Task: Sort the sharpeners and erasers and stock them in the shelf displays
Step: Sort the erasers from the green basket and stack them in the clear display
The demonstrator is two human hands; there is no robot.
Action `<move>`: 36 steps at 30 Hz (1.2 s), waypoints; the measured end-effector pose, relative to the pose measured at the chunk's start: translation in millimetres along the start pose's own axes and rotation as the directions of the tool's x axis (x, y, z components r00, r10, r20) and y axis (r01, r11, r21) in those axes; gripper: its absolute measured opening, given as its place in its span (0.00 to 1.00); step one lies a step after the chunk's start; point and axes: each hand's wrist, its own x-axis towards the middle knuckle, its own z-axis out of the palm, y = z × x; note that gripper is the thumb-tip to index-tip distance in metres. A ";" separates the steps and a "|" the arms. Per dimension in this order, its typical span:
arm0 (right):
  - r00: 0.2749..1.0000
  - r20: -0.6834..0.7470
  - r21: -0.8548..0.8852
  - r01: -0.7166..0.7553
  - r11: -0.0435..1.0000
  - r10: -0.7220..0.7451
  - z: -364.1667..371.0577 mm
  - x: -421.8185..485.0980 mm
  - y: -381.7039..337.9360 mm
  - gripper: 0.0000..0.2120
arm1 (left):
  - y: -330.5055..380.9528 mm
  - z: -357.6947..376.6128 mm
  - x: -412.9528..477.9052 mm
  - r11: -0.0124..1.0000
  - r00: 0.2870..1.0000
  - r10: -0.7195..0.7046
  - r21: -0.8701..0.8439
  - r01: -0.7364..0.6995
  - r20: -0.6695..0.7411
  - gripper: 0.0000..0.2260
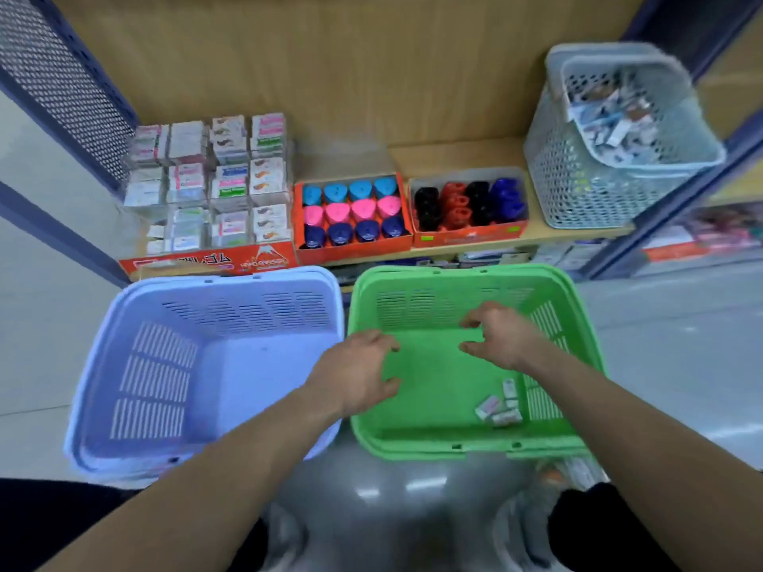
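Small white paper-wrapped erasers (499, 406) lie in the near right corner of a green slotted plastic basket (413, 445), under my two bare hands.

They look light, stiff and a little slick in their wrappers, so I would pinch each by its long sides. My left hand (359, 373) hovers by the basket's left wall and my right hand (501, 336) nearer its far wall, both loosely curled and grasping nothing. A lavender plastic basket (148, 377) sits just beside it. Along the wooden shelf (454, 158) beyond stand a stacked eraser display (206, 179), two orange cardboard trays of plastic sharpeners (351, 208) and a pale blue perforated basket (578, 192).
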 end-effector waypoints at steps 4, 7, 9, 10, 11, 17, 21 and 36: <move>0.978 0.192 0.008 -0.085 0.996 0.082 50.6 -1.7 56.2 0.28 | 24.4 48.6 20.6 0.999 0.991 0.016 0.036 -0.020 0.132 0.27; 0.934 0.340 0.022 -0.128 0.992 0.113 90.9 2.4 84.6 0.35 | 31.9 76.6 45.6 1.000 0.976 -0.019 -0.010 0.022 0.218 0.29; 0.911 0.378 0.019 -0.187 0.982 0.166 113.3 11.0 93.7 0.41 | 33.3 91.9 64.0 0.998 0.965 -0.050 -0.031 0.059 0.256 0.30; 0.890 0.412 0.017 -0.218 0.976 0.192 121.8 16.4 96.2 0.44 | 32.9 99.3 72.9 0.996 0.960 -0.067 -0.045 0.082 0.272 0.30; 0.864 0.457 0.014 -0.245 0.969 0.212 129.1 21.2 97.7 0.46 | 32.4 106.2 81.0 0.992 0.955 -0.088 -0.062 0.110 0.283 0.30; 0.828 0.510 0.000 -0.272 0.962 0.233 151.4 33.2 109.6 0.41 | 30.0 144.2 119.3 0.951 0.923 -0.209 -0.151 0.268 0.323 0.29; 0.843 0.489 0.002 -0.257 0.966 0.224 156.9 32.8 113.6 0.36 | 42.9 177.3 138.2 0.930 0.907 -0.203 -0.218 0.296 0.368 0.28; 0.863 0.465 0.015 -0.233 0.972 0.200 168.4 34.2 112.7 0.35 | 79.8 239.0 166.3 0.926 0.946 0.081 -0.375 0.045 0.314 0.08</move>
